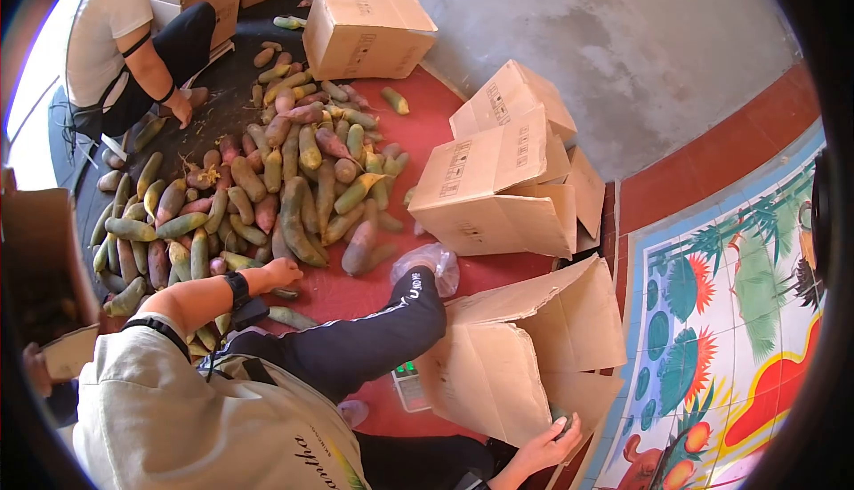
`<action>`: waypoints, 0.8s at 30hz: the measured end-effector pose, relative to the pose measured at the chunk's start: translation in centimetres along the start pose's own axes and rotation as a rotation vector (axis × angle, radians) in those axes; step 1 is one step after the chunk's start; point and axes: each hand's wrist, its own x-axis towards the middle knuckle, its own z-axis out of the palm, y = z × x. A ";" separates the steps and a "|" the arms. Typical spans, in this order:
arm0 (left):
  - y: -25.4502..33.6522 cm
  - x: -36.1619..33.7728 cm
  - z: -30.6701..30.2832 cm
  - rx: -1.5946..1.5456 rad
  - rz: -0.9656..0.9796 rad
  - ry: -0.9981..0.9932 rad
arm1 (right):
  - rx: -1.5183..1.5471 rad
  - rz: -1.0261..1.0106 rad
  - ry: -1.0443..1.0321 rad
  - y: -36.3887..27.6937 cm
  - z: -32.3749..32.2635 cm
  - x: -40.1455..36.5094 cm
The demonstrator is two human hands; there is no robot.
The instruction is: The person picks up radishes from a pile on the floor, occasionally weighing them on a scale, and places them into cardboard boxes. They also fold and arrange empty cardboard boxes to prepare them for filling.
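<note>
A large pile of long green and reddish vegetables (294,196) lies on the dark and red floor covering. Over its near edge is my left hand (283,273), fingers curled together; what they may hold is hidden. At the open cardboard box (485,374) near my legs, my right hand (550,447) is closed around a green vegetable (560,417), mostly hidden by the fingers and the box flap. A scale (410,390) with a lit green display shows partly beside this box.
More cardboard boxes stand beyond: one open (485,192), another behind it (511,98), one at the top (369,34). A seated co-worker (116,36) reaches toward the floor at upper left. Another person's hand (37,370) shows at the left edge. A painted tile surface (712,330) lies right.
</note>
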 end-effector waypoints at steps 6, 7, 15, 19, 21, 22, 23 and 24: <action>0.6 -1.2 0.6 -0.285 -0.311 0.050 | 0.042 0.069 -0.059 1.8 0.7 -0.2; 1.2 -2.0 0.5 -0.321 -0.354 0.077 | 0.067 0.052 -0.043 1.2 0.7 -0.2; 3.0 -4.0 -0.4 -0.065 -0.397 -0.025 | -0.064 -0.114 -0.024 1.3 0.9 -1.6; 0.0 -2.3 1.7 0.403 -0.106 -0.228 | -0.057 -0.156 0.003 2.3 1.1 -1.8; -0.8 -2.1 2.1 0.578 -0.004 -0.297 | -0.054 -0.151 0.020 2.2 0.9 -1.9; -1.2 -2.1 2.2 0.624 0.052 -0.257 | -0.071 -0.200 0.062 2.0 0.7 -2.0; -1.4 -2.1 2.2 0.670 0.106 -0.218 | -0.088 -0.248 0.103 1.9 0.7 -2.1; -1.5 -2.1 2.2 0.679 0.104 -0.218 | -0.085 -0.239 0.104 2.0 0.7 -2.5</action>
